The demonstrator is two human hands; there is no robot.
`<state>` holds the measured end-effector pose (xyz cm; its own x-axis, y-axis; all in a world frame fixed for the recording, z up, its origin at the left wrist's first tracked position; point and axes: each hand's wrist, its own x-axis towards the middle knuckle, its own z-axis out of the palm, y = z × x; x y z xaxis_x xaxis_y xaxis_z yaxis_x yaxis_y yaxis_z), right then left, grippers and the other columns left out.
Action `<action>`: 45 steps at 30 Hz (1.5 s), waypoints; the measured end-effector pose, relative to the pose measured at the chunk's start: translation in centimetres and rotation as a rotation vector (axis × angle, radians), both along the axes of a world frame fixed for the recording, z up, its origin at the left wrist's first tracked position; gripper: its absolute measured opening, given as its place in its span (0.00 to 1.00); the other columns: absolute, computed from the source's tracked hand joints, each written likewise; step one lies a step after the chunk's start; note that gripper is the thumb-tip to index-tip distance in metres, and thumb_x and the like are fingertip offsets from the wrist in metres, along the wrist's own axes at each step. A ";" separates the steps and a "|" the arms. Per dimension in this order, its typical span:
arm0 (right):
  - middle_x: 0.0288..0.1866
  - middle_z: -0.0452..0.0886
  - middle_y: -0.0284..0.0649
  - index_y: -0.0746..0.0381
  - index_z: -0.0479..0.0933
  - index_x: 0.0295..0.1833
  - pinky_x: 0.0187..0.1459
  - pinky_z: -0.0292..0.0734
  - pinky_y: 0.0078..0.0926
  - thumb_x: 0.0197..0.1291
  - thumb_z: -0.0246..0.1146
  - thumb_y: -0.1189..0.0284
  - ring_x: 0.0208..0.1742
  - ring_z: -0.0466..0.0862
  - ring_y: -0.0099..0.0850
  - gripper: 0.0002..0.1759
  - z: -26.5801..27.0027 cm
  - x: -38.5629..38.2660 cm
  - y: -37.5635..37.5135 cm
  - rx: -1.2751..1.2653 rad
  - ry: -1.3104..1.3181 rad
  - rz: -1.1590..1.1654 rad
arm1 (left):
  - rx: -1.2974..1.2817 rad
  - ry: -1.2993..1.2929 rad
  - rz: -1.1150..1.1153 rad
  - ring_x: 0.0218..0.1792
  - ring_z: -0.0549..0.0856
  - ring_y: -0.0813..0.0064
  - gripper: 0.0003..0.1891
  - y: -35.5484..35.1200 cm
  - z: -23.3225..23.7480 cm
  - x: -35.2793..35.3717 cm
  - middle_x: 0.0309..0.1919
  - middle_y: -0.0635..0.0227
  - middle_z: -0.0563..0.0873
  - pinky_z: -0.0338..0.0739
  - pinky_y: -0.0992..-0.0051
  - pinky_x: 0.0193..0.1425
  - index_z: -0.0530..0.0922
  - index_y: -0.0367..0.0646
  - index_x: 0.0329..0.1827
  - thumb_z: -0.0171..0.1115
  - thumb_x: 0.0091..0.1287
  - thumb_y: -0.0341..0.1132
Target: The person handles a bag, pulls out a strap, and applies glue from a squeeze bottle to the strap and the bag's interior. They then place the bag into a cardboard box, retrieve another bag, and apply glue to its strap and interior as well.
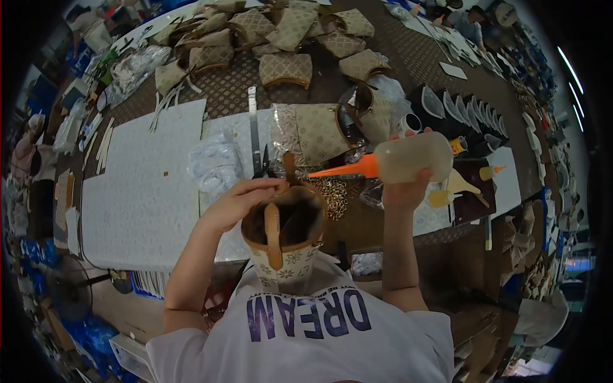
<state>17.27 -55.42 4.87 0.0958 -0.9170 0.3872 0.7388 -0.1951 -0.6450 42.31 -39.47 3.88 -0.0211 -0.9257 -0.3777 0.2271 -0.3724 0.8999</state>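
Note:
A patterned handbag (pixel 295 265) with brown trim stands mouth up close to my chest, its tan strap (pixel 273 237) hanging over the near side. My left hand (pixel 249 196) grips the bag's far left rim, fingers at the base of an upright tan tab (pixel 289 167). In my right hand (pixel 412 185) is a clear squeeze bottle (pixel 418 156), held on its side. Its long orange nozzle (pixel 345 168) points left, with the tip just right of that tab, above the bag's rim. Small gold metal pieces (pixel 331 196) lie in a pile beyond the bag.
Several patterned bags (pixel 285 70) cover the table's far side. A metal ruler (pixel 253 121), scissors (pixel 263 167) and a plastic-wrapped bundle (pixel 216 161) lie ahead. Rows of dark curved pieces (pixel 456 108) stand at right, near small glue bottles (pixel 440 198). A fan (pixel 67 287) stands lower left.

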 end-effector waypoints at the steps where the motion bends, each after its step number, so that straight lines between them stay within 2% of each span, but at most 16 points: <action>1: 0.58 0.74 0.42 0.58 0.59 0.67 0.61 0.72 0.50 0.55 0.66 0.51 0.58 0.77 0.39 0.40 0.0 -1.5 -0.2 0.094 -0.089 -0.028 | 0.039 0.023 -0.005 0.55 0.77 0.77 0.18 0.1 -0.3 0.4 0.53 0.63 0.81 0.69 0.78 0.60 0.75 0.34 0.58 0.53 0.65 0.26; 4: 0.59 0.74 0.43 0.61 0.66 0.62 0.62 0.73 0.43 0.65 0.57 0.54 0.60 0.76 0.39 0.28 -1.5 -8.0 -1.1 0.313 -0.340 -0.179 | -0.024 0.050 0.069 0.56 0.77 0.76 0.20 -0.6 -2.5 0.6 0.54 0.63 0.81 0.71 0.78 0.60 0.74 0.33 0.59 0.51 0.63 0.22; 8: 0.60 0.73 0.47 0.69 0.65 0.61 0.62 0.74 0.41 0.63 0.61 0.58 0.61 0.74 0.42 0.30 -4.6 -16.5 0.5 0.455 -0.396 -0.417 | -0.026 0.053 0.156 0.53 0.80 0.73 0.21 -4.9 -3.8 -0.5 0.52 0.61 0.81 0.73 0.78 0.57 0.75 0.32 0.59 0.49 0.61 0.18; 15: 0.59 0.73 0.44 0.66 0.69 0.58 0.61 0.73 0.38 0.60 0.65 0.59 0.61 0.74 0.38 0.28 -8.9 -26.7 7.5 0.658 -0.558 -0.743 | -0.262 -0.067 0.302 0.56 0.79 0.70 0.21 -19.2 -2.3 -5.5 0.56 0.59 0.79 0.72 0.76 0.60 0.73 0.32 0.60 0.48 0.63 0.17; 18: 0.58 0.74 0.43 0.65 0.70 0.57 0.60 0.74 0.38 0.58 0.67 0.59 0.59 0.76 0.38 0.28 -9.1 -29.4 10.1 0.661 -0.583 -0.890 | -0.359 0.060 0.378 0.55 0.78 0.69 0.20 -26.0 -1.6 -9.5 0.58 0.59 0.76 0.75 0.72 0.58 0.70 0.33 0.64 0.46 0.68 0.19; 21: 0.59 0.72 0.44 0.65 0.67 0.61 0.61 0.74 0.38 0.57 0.68 0.60 0.61 0.74 0.39 0.32 -9.1 -31.5 12.1 0.636 -0.592 -1.007 | -0.111 0.248 0.472 0.47 0.78 0.72 0.20 -31.5 -1.4 -14.1 0.53 0.61 0.74 0.77 0.69 0.52 0.64 0.37 0.68 0.39 0.74 0.25; 22: 0.59 0.72 0.44 0.65 0.66 0.61 0.61 0.74 0.38 0.56 0.68 0.60 0.61 0.74 0.39 0.33 -9.3 -32.3 12.9 0.641 -0.590 -1.041 | -0.005 0.478 0.557 0.48 0.78 0.70 0.20 -33.7 -2.5 -14.6 0.54 0.61 0.74 0.76 0.68 0.55 0.63 0.37 0.69 0.37 0.74 0.26; 24: 0.60 0.71 0.44 0.66 0.65 0.62 0.60 0.75 0.37 0.56 0.68 0.59 0.61 0.74 0.39 0.34 -9.8 -33.9 14.0 0.636 -0.603 -1.098 | 0.065 0.754 0.504 0.68 0.65 0.68 0.23 -36.3 -4.7 -16.5 0.70 0.60 0.62 0.66 0.63 0.69 0.53 0.45 0.74 0.34 0.77 0.36; 27: 0.60 0.71 0.45 0.66 0.65 0.62 0.60 0.76 0.36 0.56 0.68 0.60 0.61 0.74 0.39 0.34 -9.8 -35.2 14.9 0.680 -0.627 -1.200 | 0.334 0.729 0.785 0.61 0.71 0.63 0.20 -38.1 -5.2 -19.8 0.64 0.58 0.68 0.62 0.61 0.72 0.65 0.37 0.66 0.34 0.76 0.32; 32: 0.57 0.73 0.43 0.66 0.67 0.60 0.56 0.78 0.33 0.57 0.67 0.58 0.58 0.76 0.37 0.32 -9.5 -35.6 13.5 0.649 -0.564 -1.131 | 0.390 0.559 0.772 0.66 0.65 0.60 0.19 -37.6 -6.4 -23.6 0.66 0.55 0.65 0.57 0.60 0.74 0.68 0.35 0.63 0.35 0.75 0.32; 34: 0.57 0.73 0.43 0.66 0.67 0.60 0.57 0.78 0.32 0.57 0.67 0.58 0.58 0.76 0.37 0.32 -9.2 -35.5 12.6 0.633 -0.544 -1.079 | 0.473 0.751 0.824 0.61 0.71 0.59 0.18 -36.3 -4.9 -24.4 0.62 0.54 0.69 0.66 0.66 0.68 0.69 0.32 0.60 0.37 0.73 0.30; 36: 0.58 0.72 0.44 0.67 0.65 0.61 0.60 0.76 0.35 0.57 0.67 0.58 0.61 0.74 0.38 0.33 -9.5 -35.4 11.7 0.614 -0.536 -1.017 | 0.382 0.919 0.667 0.59 0.71 0.63 0.21 -31.0 0.2 -26.1 0.62 0.57 0.67 0.73 0.67 0.61 0.59 0.35 0.68 0.38 0.73 0.29; 37: 0.59 0.71 0.44 0.67 0.64 0.62 0.60 0.76 0.35 0.57 0.67 0.58 0.61 0.73 0.39 0.34 -9.2 -35.2 11.0 0.611 -0.515 -1.011 | 0.319 1.146 0.221 0.47 0.77 0.65 0.19 -29.5 -2.6 -24.0 0.48 0.60 0.75 0.76 0.71 0.55 0.63 0.35 0.66 0.39 0.73 0.29; 39: 0.61 0.69 0.45 0.67 0.62 0.63 0.61 0.75 0.34 0.58 0.67 0.57 0.62 0.72 0.39 0.36 -8.7 -34.4 10.1 0.621 -0.461 -0.992 | 0.073 1.046 0.154 0.39 0.80 0.69 0.16 -20.8 8.4 -25.9 0.31 0.66 0.76 0.75 0.76 0.42 0.70 0.38 0.59 0.40 0.74 0.31; 41: 0.61 0.69 0.45 0.67 0.62 0.64 0.61 0.75 0.34 0.58 0.67 0.57 0.62 0.72 0.39 0.36 -8.3 -33.3 9.0 0.616 -0.415 -0.950 | -0.312 1.099 -0.182 0.33 0.80 0.66 0.19 -14.8 11.2 -24.4 0.30 0.65 0.75 0.75 0.75 0.39 0.66 0.43 0.64 0.40 0.76 0.42; 45: 0.62 0.69 0.45 0.67 0.62 0.64 0.62 0.75 0.35 0.58 0.67 0.57 0.63 0.72 0.40 0.36 -8.1 -30.7 7.0 0.613 -0.331 -0.848 | -0.914 1.225 -0.218 0.23 0.79 0.74 0.17 -6.7 15.9 -21.6 0.28 0.70 0.73 0.68 0.72 0.29 0.67 0.50 0.51 0.34 0.77 0.50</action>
<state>-13.43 -48.46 -3.23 -0.6814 -0.6815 -0.2669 0.6708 -0.4356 -0.6003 20.73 -46.14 19.80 -0.0458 -0.7619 0.6461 0.9882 0.0601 0.1410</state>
